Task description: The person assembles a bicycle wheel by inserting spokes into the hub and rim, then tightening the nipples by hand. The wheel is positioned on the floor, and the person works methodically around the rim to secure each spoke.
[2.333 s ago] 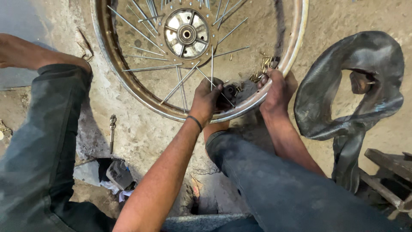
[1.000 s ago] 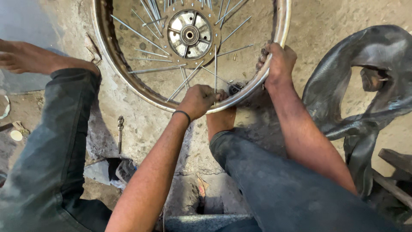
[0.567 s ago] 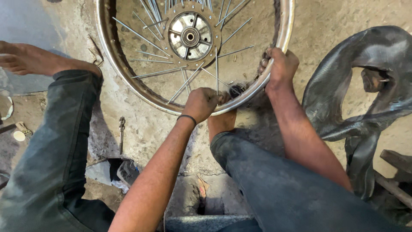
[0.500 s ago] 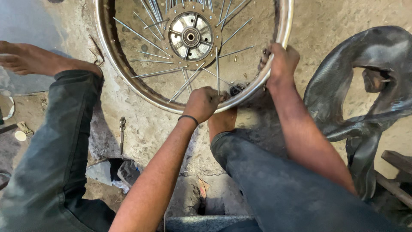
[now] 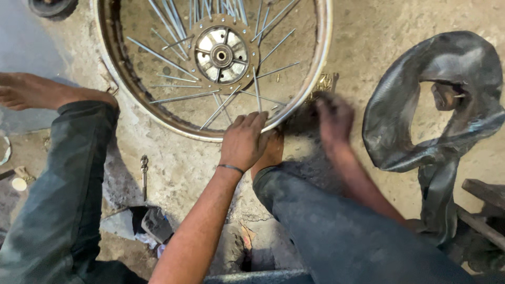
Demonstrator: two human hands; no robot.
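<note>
A spoked metal wheel rim (image 5: 320, 58) with a central hub (image 5: 221, 54) lies flat on the concrete ground. My left hand (image 5: 243, 141) rests on the near edge of the rim, fingers curled over it. My right hand (image 5: 333, 117) is blurred, off the rim, hovering just outside its lower right edge beside a small heap of brass spoke nipples (image 5: 322, 84). I cannot tell whether it holds anything. My bare feet and dark trouser legs frame the wheel on both sides.
A black rubber inner tube (image 5: 436, 105) lies crumpled at the right. A small metal tool (image 5: 144, 171) lies on the ground left of my left arm, with rags (image 5: 152, 223) below it. Wooden pieces (image 5: 484, 202) sit at the far right.
My right hand has come off the rim and dropped toward the ground beside the brass nipples. My left hand stays on the rim's near edge. The view has shifted slightly.
</note>
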